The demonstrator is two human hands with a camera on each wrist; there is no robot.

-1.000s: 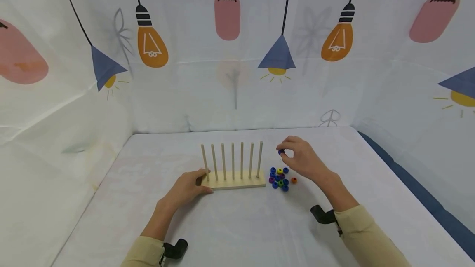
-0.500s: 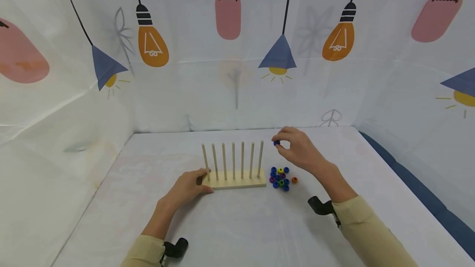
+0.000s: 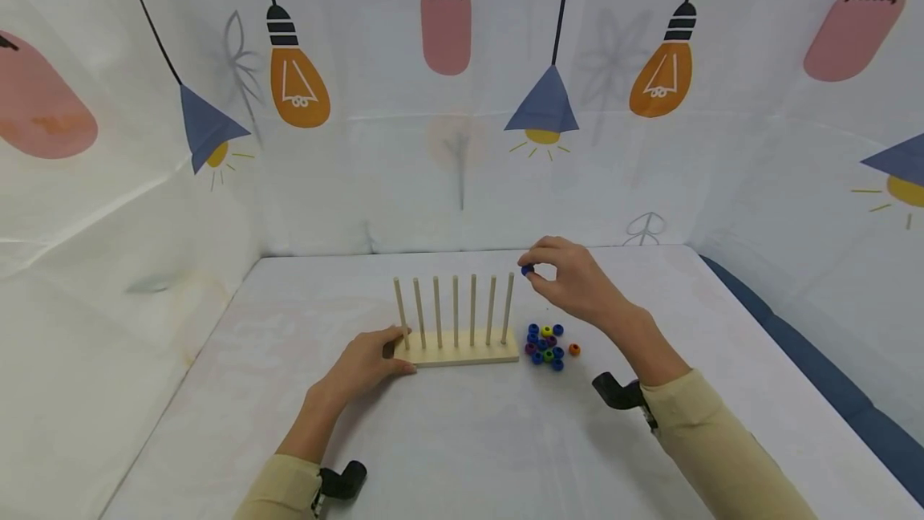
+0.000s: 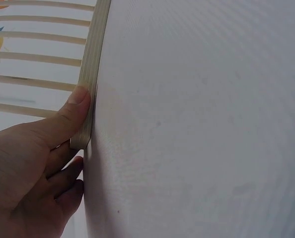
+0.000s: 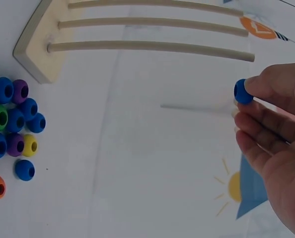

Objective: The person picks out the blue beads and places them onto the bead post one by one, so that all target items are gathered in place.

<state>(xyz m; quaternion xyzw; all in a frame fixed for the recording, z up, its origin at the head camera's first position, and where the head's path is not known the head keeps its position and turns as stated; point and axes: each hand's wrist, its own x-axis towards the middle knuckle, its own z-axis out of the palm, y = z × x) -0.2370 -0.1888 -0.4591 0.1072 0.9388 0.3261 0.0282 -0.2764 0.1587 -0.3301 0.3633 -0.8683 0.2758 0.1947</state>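
Note:
A pale wooden peg board (image 3: 462, 355) with a row of upright pegs stands mid-table. My left hand (image 3: 366, 363) grips its left end; in the left wrist view the thumb (image 4: 79, 96) lies along the front edge of the base. Up near the top of the rightmost peg (image 3: 508, 307), my right hand (image 3: 577, 283) pinches a blue bead (image 5: 243, 91) between thumb and fingertips. In the right wrist view the bead is apart from the peg's tip, its hole showing.
Several loose beads, blue, purple, green and yellow, with a blue bead (image 5: 25, 170) among them, lie right of the board. An orange bead (image 3: 574, 349) sits slightly apart. White sheeting with printed lamps (image 3: 541, 103) rises behind the white table (image 3: 462, 440).
My right hand has moved left and up with the blue bead, from above the loose beads toward the rightmost peg's top. The left hand stays on the board.

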